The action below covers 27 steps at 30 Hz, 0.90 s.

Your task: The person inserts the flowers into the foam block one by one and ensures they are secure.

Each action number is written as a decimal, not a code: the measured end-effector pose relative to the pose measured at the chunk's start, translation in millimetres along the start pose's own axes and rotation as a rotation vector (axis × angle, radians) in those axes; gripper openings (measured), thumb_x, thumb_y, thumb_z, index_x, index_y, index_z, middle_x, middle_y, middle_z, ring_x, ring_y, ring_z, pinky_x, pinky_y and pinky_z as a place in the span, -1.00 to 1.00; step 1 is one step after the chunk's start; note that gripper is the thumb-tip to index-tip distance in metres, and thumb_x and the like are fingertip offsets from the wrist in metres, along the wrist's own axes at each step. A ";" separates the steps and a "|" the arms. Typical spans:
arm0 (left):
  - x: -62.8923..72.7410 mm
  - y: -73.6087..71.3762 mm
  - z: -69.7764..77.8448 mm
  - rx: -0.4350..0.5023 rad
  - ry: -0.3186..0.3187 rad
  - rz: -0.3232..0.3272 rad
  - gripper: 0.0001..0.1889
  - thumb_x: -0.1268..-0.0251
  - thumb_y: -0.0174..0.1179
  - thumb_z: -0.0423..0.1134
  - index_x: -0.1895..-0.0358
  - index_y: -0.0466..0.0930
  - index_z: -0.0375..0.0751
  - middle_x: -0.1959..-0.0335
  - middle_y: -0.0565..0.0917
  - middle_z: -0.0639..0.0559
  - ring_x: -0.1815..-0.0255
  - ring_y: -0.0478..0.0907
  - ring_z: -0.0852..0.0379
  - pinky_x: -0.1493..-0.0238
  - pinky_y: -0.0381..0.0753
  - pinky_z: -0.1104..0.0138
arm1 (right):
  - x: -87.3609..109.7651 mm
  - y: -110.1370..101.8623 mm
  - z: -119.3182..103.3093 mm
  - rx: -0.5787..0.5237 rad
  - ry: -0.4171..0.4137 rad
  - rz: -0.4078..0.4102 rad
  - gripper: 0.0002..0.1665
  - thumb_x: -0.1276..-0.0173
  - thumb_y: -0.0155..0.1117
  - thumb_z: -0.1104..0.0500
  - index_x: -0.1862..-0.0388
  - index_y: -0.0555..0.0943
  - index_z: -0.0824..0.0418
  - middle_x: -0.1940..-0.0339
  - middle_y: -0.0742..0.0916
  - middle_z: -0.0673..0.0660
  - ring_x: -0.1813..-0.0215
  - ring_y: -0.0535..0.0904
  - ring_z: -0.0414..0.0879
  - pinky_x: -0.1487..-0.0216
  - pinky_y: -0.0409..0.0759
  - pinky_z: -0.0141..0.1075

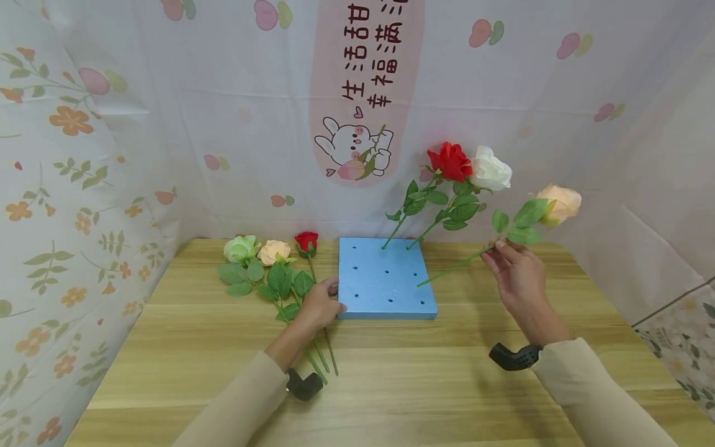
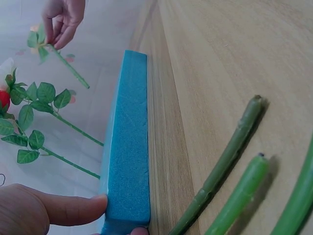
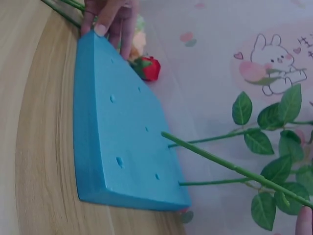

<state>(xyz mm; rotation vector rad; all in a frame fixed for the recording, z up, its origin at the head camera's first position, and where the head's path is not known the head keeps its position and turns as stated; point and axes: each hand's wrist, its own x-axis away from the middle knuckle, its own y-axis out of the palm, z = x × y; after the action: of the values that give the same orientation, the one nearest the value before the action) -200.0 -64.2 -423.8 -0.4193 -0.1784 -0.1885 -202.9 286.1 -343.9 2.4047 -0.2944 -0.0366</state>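
Observation:
My right hand pinches the green stem of a peach rose, held tilted with its bloom up to the right. The stem's lower end hangs over the right side of a blue foam block dotted with small holes. At the block's left edge, my left hand grips it, thumb on the top face. A red rose and a white rose stand in holes along the block's back edge, both leaning right.
Left of the block, a pale green rose, another peach rose and a smaller red rose lie on the wooden table, stems toward the front and partly under my left arm. A printed cloth hangs behind.

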 end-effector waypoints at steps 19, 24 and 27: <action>-5.3 -1.7 -3.1 0.114 -0.036 0.016 -0.29 -0.03 0.17 -0.59 -0.38 0.31 -0.38 -0.13 0.52 -0.31 -0.12 0.50 -0.19 0.06 0.62 0.15 | 8.8 51.5 23.5 0.026 -0.282 -0.121 -0.79 -0.27 0.25 0.48 0.10 0.56 0.51 0.29 0.70 0.22 0.27 0.70 0.02 0.17 0.70 -0.21; -6.5 -6.8 -1.8 0.248 -0.094 -0.010 -0.35 -0.10 0.10 -0.62 -0.36 0.31 -0.42 -0.18 0.48 -0.35 -0.07 0.54 -0.18 0.10 0.66 0.16 | 7.6 67.9 31.3 0.123 -0.309 -0.153 -0.61 -0.28 0.28 0.42 -0.07 0.50 0.55 0.23 0.70 0.23 0.23 0.70 0.02 0.14 0.69 -0.22; -7.1 -10.2 -0.9 0.323 -0.133 -0.033 -0.40 -0.18 0.08 -0.60 -0.36 0.31 -0.43 -0.24 0.45 -0.37 -0.12 0.54 -0.23 -0.02 0.63 0.07 | 6.7 77.0 36.7 0.180 -0.318 -0.167 -0.56 -0.28 0.31 0.39 -0.12 0.49 0.53 0.20 0.69 0.23 0.21 0.70 0.02 0.11 0.69 -0.22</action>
<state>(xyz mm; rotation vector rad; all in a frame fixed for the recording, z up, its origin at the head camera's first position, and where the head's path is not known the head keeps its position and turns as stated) -209.0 -72.7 -422.2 -0.1074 -0.3410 -0.1606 -215.8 204.7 -320.5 2.5937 -0.2489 -0.4912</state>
